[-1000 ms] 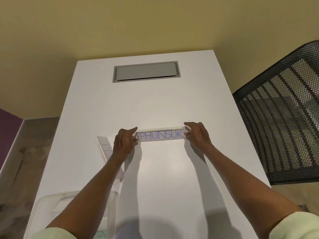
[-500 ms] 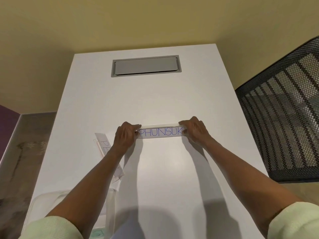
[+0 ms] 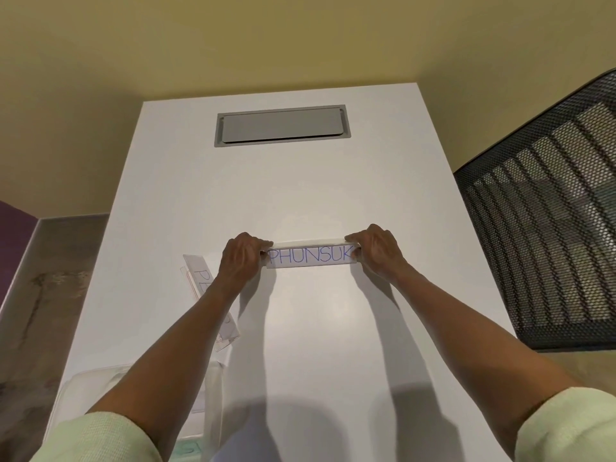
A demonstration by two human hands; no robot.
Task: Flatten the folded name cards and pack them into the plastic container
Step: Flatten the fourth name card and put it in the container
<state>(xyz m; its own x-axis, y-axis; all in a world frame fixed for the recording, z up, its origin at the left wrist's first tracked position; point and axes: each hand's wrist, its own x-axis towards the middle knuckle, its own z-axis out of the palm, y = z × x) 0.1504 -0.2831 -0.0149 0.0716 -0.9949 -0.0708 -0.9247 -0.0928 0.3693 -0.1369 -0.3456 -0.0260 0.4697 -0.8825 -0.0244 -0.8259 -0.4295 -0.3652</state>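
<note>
Along the left edge of the white table [image 3: 300, 345], near its front corner, sits the clear plastic container [image 3: 133, 388], partly hidden under the left forearm. Just beyond it, by the same edge, a couple of other name cards [image 3: 203, 281] lie angled, one showing "PE", apart from either hand.

A second ago the left hand [image 3: 241, 261] only reached a finger toward the end of the "PHUNSUK" name card [image 3: 311, 257]; half a second ago it had closed in; now its fingers [image 3: 263, 245] are curled over the top of the card's left end with the thumb tucked in front, pinching that end. The right hand [image 3: 378, 250] has done likewise, moving from a light fingertip touch to a full pinch of the right end, its fingers wrapped over the top edge and its thumb on the lettered face.

So the card, about midway across the table, well short of the grey hatch [image 3: 281, 125] near the far edge, is now held at both ends rather than merely touched. It stands folded, lettered face toward the camera, its lower edge seemingly at the surface. My judgement: the grip is set and flattening can begin, while packing into the container is not yet done for this card
</note>
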